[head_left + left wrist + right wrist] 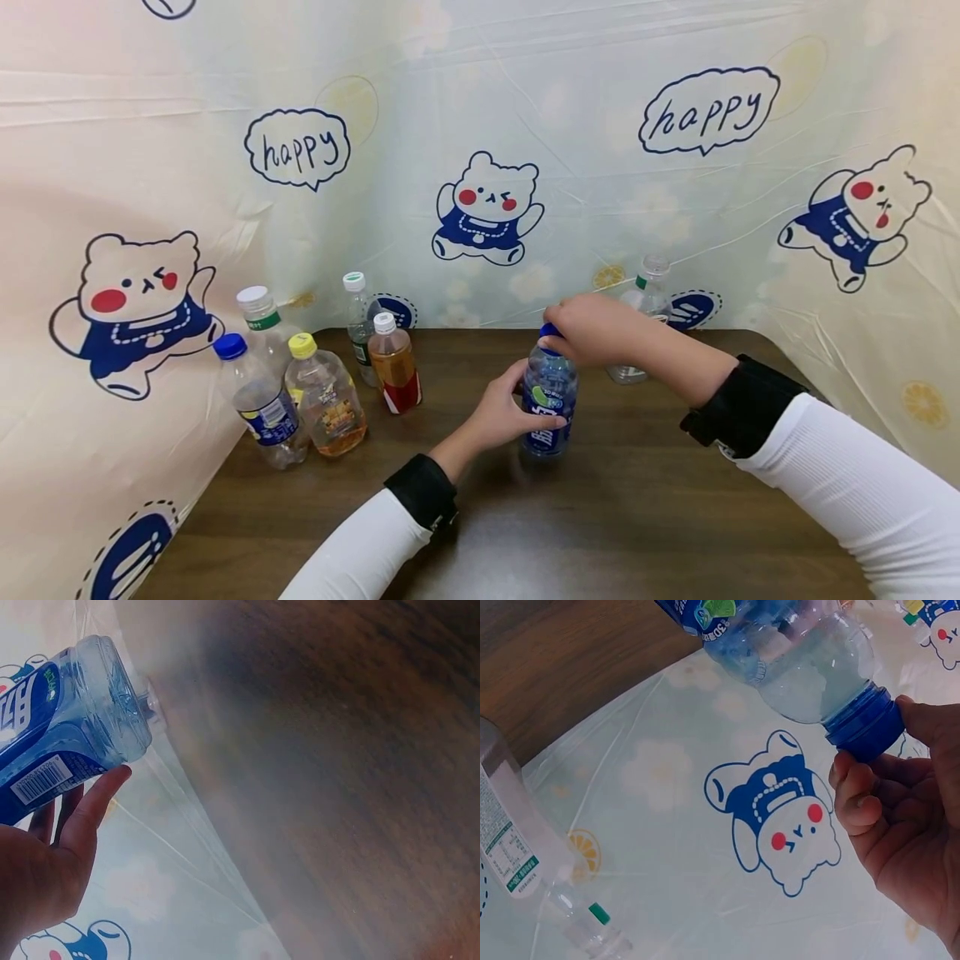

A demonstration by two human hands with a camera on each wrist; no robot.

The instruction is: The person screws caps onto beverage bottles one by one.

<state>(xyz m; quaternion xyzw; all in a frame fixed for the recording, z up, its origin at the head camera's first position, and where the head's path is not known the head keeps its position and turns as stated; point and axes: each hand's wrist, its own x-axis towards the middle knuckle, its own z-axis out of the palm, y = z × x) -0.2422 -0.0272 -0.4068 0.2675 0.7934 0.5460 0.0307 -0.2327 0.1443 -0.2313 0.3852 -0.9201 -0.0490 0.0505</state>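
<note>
A clear plastic bottle [542, 379] with a blue label stands upright near the middle of the brown table [600, 508]. My left hand [497, 412] holds it round the label from the left, the thumb across the front. In the left wrist view the fingers lie along the bottle's far side, near its base. From above right, my right hand [600, 329] pinches the blue cap [870, 727] between thumb and fingers. The cap sits at the bottle's neck in the right wrist view. Just behind the right hand is an uncapped clear bottle [628, 374], partly hidden by the forearm.
At the left stand a blue-capped bottle [273, 417], a yellow-capped bottle [330, 408] and a white-capped bottle [266, 329]. Farther back are a small bottle of reddish-brown drink [395, 367] and a slim clear bottle [358, 329]. A printed curtain [585, 167] hangs along the table's back edge.
</note>
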